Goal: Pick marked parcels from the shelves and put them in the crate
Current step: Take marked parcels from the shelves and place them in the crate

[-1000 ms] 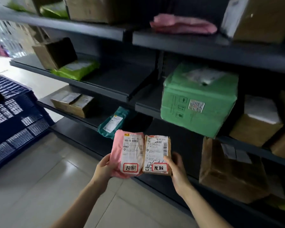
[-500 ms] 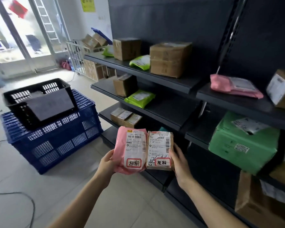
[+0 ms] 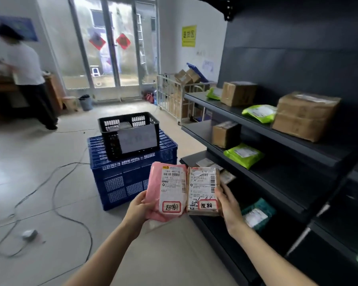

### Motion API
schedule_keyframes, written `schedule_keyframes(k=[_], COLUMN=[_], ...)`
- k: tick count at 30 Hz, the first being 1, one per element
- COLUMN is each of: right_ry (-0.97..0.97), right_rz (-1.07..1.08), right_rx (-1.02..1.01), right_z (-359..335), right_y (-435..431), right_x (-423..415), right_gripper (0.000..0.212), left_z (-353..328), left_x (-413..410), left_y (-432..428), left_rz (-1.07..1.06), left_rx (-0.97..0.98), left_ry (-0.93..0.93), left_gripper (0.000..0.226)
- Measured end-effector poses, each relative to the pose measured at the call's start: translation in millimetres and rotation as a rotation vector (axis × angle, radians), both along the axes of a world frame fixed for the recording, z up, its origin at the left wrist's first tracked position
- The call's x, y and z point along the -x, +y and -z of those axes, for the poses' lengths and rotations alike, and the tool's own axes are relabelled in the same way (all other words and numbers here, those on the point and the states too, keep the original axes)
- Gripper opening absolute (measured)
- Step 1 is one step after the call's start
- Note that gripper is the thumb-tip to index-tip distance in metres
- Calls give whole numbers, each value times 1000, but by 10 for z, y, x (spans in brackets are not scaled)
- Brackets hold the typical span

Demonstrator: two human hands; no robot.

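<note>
Floor holds two stacked crates; two hands grip two marked parcels

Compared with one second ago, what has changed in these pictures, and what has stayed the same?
The view swung left, from the shelves toward the black crate that sits on the blue crate; both now lie ahead. Nothing was taken up or let go. The left hand keeps its grip on the pink parcel, the right hand on the brown parcel, side by side.
</note>
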State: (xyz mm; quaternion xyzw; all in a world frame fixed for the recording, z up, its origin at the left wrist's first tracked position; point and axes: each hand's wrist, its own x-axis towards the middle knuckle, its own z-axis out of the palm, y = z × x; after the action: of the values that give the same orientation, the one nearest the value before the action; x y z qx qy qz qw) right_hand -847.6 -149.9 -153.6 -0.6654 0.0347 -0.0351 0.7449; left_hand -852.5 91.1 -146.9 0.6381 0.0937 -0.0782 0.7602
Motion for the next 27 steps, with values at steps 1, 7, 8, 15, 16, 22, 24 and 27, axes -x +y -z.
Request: schedule_keyframes(k=[1,7,8,15,16,22,24,27], right_ry=[-2,14,18,48,49,76,78,85], right_rz=[-19,-124,-136,-203,-213,-297,-311,-328], right_rx=[1,-17,-15,-32,-32,-19,-16,0], right_z=[-6,-14,5,1,-2,-46,-50,-41], right_y=[91,509,555,788,811,1054,1141,1283], right_x=[-96,-785,-937,-2151,-2327,-3193,-3416,-3761], right_gripper=[33,21,18,15,19,30,29,28], left_z=[9,89,98,10,-14,-24,10,79], left_x=[-43,-482,-587,-1590,-1742,-2480,-2685,-3001], left_y=[93,522,566,725,751,962,1040,1188], left_rz=[-26,-149,-162,-263,-270,-335,-348,-353], left_rx=[1,-25,-28,-45,-41,-7,5,-4], left_ry=[3,0,1,20,21,35,38,46], left_gripper=[31,35,36,32,34,34,33,31])
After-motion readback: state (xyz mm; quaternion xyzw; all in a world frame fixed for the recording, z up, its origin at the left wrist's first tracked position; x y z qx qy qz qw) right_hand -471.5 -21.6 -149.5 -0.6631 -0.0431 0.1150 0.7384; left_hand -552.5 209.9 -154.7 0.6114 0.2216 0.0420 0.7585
